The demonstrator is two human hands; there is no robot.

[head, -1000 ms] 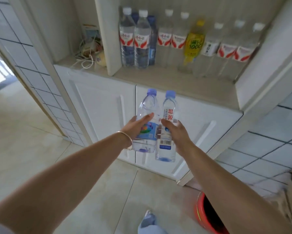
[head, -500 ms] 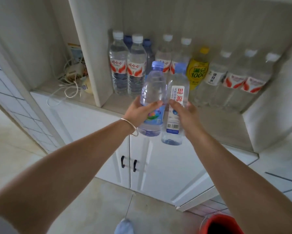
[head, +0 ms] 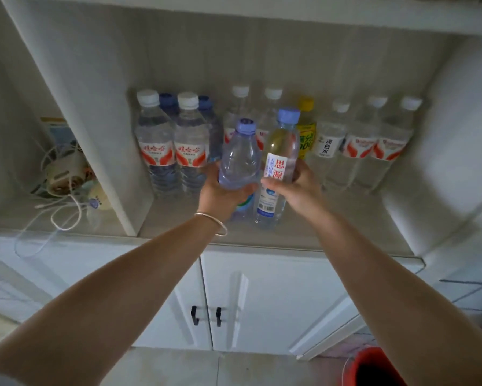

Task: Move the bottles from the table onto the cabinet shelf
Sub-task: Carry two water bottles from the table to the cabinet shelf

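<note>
Gripping: left hand (head: 223, 195) round bottle (head: 239, 160), right hand (head: 298, 188) slim bottle (head: 276, 174).

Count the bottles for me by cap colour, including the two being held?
White-capped bottles: 7, all on the shelf
Blue-capped bottles: 4, two at the back left, one in the left hand, one in the right hand
Yellow-capped bottle: 1
Total: 12

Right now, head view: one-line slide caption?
Left hand and right hand each hold a blue-capped bottle over the cabinet shelf, before a row of bottles.
</note>
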